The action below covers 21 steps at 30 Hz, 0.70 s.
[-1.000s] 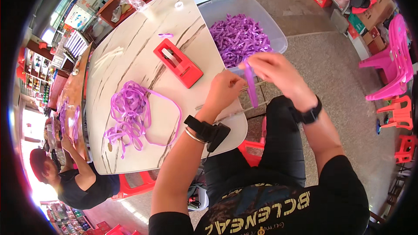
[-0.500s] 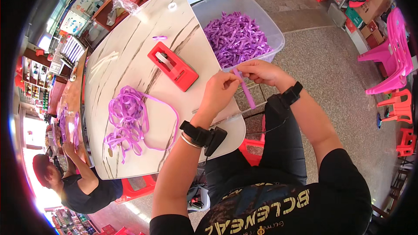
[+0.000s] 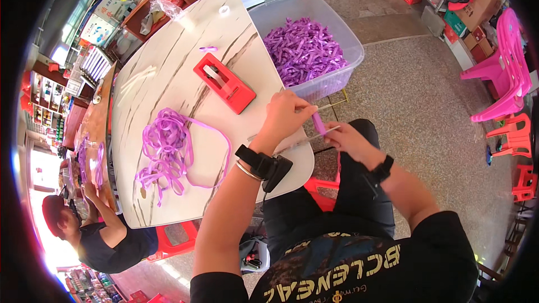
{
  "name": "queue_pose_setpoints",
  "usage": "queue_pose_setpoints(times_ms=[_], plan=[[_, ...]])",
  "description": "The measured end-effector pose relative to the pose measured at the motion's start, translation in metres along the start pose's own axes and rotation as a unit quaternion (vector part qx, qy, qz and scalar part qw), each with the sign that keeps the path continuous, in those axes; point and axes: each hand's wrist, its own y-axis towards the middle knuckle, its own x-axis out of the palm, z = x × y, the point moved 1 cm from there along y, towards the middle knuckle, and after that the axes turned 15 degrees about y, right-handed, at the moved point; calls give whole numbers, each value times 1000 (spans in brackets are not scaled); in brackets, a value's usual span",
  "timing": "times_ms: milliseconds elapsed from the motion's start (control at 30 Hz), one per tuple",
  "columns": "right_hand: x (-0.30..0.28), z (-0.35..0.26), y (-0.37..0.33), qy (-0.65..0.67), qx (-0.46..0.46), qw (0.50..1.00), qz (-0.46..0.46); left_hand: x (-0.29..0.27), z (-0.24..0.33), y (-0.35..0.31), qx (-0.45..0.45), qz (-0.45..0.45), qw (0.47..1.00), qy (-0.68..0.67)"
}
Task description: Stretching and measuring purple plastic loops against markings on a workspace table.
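A short strip of purple ribbon (image 3: 319,124) lies between my hands, just past the table's near right corner. My left hand (image 3: 285,113) pinches its upper end between thumb and fingertips. Lower down, my right hand (image 3: 352,143) has its fingers closed at the ribbon's bottom end, beside the tip of a thin metal rod (image 3: 297,144) that juts out from the table edge. What exactly the right fingertips grip is partly hidden. On the table to the left sits a loose heap of long purple ribbon (image 3: 167,140), one strand trailing toward my left forearm.
A red tape dispenser (image 3: 225,84) stands on the marbled table (image 3: 163,87), a small purple piece (image 3: 208,49) beyond it. A clear bin (image 3: 355,59) full of purple ribbon pieces stands beyond my hands. At the far left, another person (image 3: 109,230) sits by a wooden table. Pink chairs (image 3: 505,73) are at right.
My right hand has moved down from the ribbon's top, beside my left hand, to its lower end by the rod tip. My left hand stays near the upper end.
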Motion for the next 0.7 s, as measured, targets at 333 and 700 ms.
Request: queue_pose_setpoints(times_ms=[333, 700], plan=[[36, 22, -23, 94, -187, 976, 59, -5, 5, 3, -26, -63, 996, 49], [38, 12, -30, 118, -150, 979, 76, -5, 6, 4, -35, -91, 992, 82]])
